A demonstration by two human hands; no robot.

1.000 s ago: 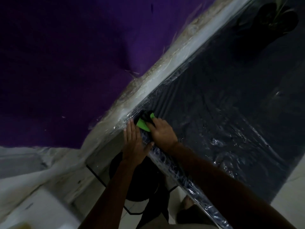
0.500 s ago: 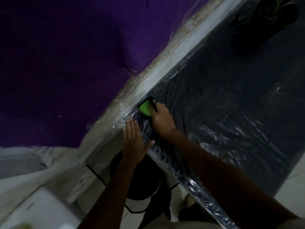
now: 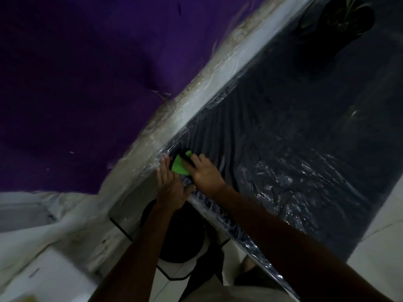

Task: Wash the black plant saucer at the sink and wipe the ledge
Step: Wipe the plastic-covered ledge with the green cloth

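Green folded wiping cloth (image 3: 178,165), head view: held under the right hand (image 3: 205,173) on the dark ledge wrapped in crinkled clear film (image 3: 283,149), at the ledge's near corner beside the pale grimy strip (image 3: 196,105). Right fingers (image 3: 195,160) curl over the cloth's dark upper edge and grip it. Judgement: the step in hand is wiping the ledge. (K.)

Agreed. Left hand (image 3: 172,188): fingers (image 3: 164,168) straight and together, flat against the ledge's end, just beside the cloth, holding nothing. It looks to be bracing the film. How to wipe well? (M.)

The film is loose and wrinkled. I'd press the whole cloth flat and stroke along the creases, away from the bracing hand, so the film neither bunches nor lifts. Work the corner seam, where dirt likely collects. (K.)

And the black plant saucer? (M.)

Cannot identify it. A dark potted plant (image 3: 346,16) stands at the ledge's far end, well apart from both hands. A round black object (image 3: 181,236) sits below the ledge, under the left forearm. Too dim to call either one the saucer. (K.)
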